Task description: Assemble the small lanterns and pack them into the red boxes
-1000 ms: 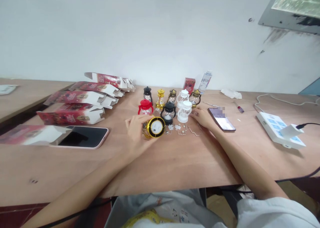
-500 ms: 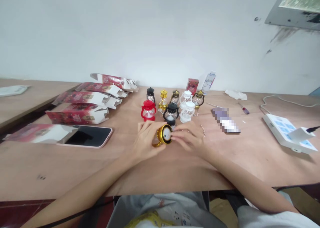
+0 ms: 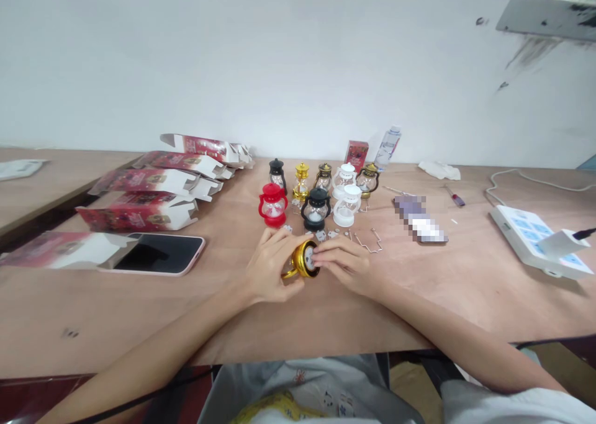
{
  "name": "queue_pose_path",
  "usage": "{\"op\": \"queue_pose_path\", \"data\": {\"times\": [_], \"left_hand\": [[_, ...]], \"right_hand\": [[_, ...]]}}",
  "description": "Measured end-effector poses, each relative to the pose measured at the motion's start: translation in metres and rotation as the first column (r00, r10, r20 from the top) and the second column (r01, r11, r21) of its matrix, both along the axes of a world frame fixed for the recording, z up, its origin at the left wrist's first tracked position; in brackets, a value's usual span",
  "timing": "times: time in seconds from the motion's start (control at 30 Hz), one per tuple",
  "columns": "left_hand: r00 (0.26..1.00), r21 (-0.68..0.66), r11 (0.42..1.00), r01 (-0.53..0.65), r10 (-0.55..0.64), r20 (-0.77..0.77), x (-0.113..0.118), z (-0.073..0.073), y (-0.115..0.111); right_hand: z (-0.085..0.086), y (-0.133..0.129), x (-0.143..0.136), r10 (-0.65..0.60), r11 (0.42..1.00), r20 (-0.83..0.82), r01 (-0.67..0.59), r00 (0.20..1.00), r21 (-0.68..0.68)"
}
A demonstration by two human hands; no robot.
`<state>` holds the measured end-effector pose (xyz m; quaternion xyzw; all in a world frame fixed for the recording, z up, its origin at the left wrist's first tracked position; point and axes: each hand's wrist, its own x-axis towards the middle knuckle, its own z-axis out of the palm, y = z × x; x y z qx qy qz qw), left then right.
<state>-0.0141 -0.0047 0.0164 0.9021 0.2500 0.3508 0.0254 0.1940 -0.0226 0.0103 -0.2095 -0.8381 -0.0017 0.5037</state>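
My left hand (image 3: 271, 272) is wrapped round a small gold lantern (image 3: 298, 264), which lies on its side with its round base turned to the right. A pale disc with dark spots shows in the base. The fingers of my right hand (image 3: 347, 264) are drawn together, their tips touching this base; whether they pinch a small part is hidden. Just beyond stand a red lantern (image 3: 272, 205), a black lantern (image 3: 316, 209) and a white lantern (image 3: 347, 207), with more lanterns behind. Bent wire pieces (image 3: 369, 243) and small flat pieces (image 3: 333, 233) lie near my right hand.
Red printed boxes (image 3: 144, 210) and a phone (image 3: 161, 254) lie on the left. To the right are another phone (image 3: 419, 220), a screwdriver (image 3: 456, 197) and a white power strip (image 3: 528, 238). A bottle (image 3: 388, 148) and a red box (image 3: 357, 156) stand by the wall.
My right fingertips have moved from the edge of the gold lantern's base onto its face. The lantern has turned slightly in my left hand. The view has shifted a little.
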Motion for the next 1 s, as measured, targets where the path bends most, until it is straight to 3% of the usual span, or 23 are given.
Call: {"op": "queue_pose_path", "data": {"times": [0.2, 0.4, 0.57, 0.7, 1.0], "left_hand": [[1.000, -0.062, 0.998, -0.001, 0.000, -0.010, 0.001, -0.002, 0.001], [1.000, -0.042, 0.999, 0.016, -0.015, 0.012, 0.002, -0.003, 0.001], [1.000, 0.008, 1.000, 0.007, -0.006, -0.027, 0.001, -0.003, 0.003], [0.997, 0.082, 0.996, 0.017, -0.011, -0.076, 0.001, -0.001, 0.003], [0.993, 0.062, 0.997, 0.038, -0.030, -0.116, 0.002, 0.000, 0.000]], "right_hand": [[-0.006, -0.002, 0.002, -0.070, 0.982, 0.112, 0.049, 0.991, 0.185], [-0.006, -0.005, 0.004, -0.188, 0.934, 0.210, 0.108, 0.960, 0.341], [-0.005, -0.001, 0.000, -0.069, 0.985, 0.100, 0.052, 0.993, 0.166], [-0.007, 0.000, -0.002, -0.083, 0.996, 0.029, 0.082, 0.996, 0.038], [-0.013, 0.005, 0.003, -0.088, 0.989, 0.109, 0.074, 0.990, 0.127]]}}
